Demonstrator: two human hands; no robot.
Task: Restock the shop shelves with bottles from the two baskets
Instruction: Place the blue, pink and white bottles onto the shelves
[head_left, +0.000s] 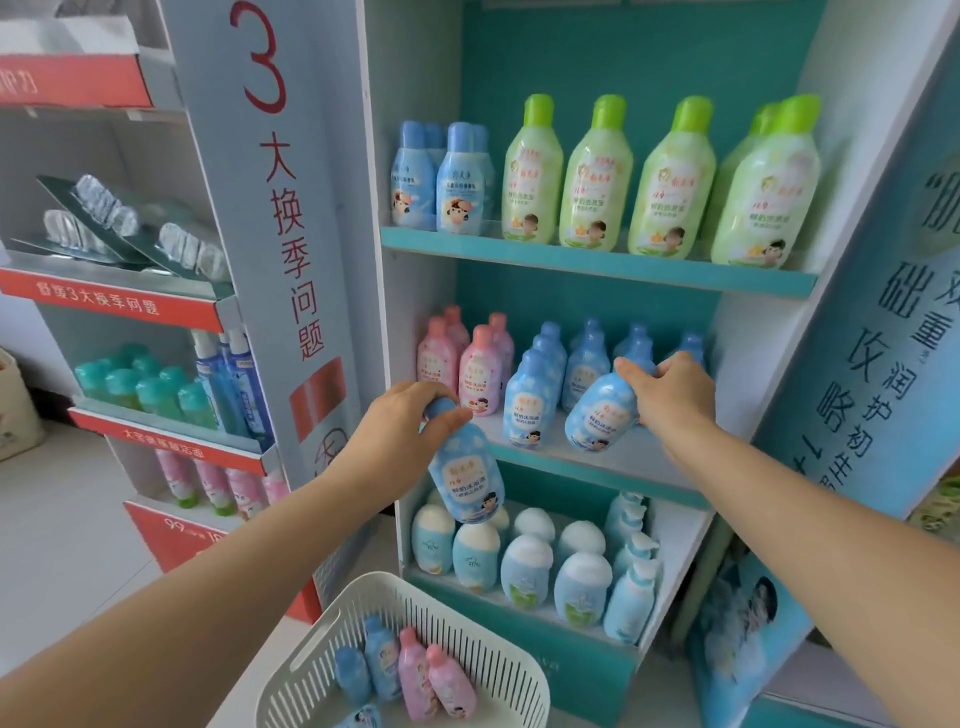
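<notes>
The left hand (410, 421) has its fingers curled round the neck and cap of a blue bottle (467, 483), which hangs tilted just off the front left corner of the middle shelf (623, 462). The right hand (675, 395) grips a second blue bottle (597, 415) by its top, leaning it over the shelf's front edge beside the blue rows. Both look like smooth, stiff plastic, probably slick and weighty if full; the narrow neck seems the surest hold. More bottles lie in the white basket (363, 584) below
</notes>
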